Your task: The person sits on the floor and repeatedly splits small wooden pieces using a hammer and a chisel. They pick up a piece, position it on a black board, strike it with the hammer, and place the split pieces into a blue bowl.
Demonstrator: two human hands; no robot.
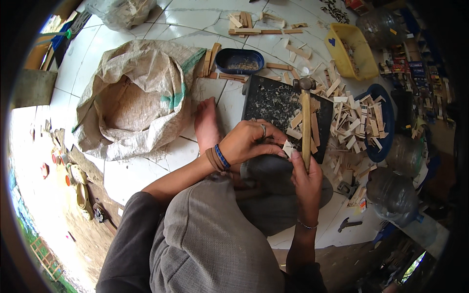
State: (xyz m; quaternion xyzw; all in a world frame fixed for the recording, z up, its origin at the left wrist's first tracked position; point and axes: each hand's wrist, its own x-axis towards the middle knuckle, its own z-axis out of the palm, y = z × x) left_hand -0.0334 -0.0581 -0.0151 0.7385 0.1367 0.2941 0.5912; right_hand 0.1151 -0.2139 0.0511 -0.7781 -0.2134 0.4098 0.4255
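My left hand (249, 141) pinches a small pale wood piece (288, 148) between thumb and fingers, over the near edge of a low black work board (266, 105). In my right hand (308, 183) is a hammer (306, 119), its wooden handle upright in the picture and its metal head at the far end. The right thumb comes close to the wood piece; whether it touches cannot be made out. Shavings and several wood strips (315, 127) lie on the board beside the hammer handle.
A large woven sack (141, 53) stands open at the left. Beyond the board are a dark blue oval tub (239, 72) and a yellow basin (337, 51). At the right, wood pieces heap around a blue basin (389, 132), near plastic jugs (393, 193) and another hammer (350, 224).
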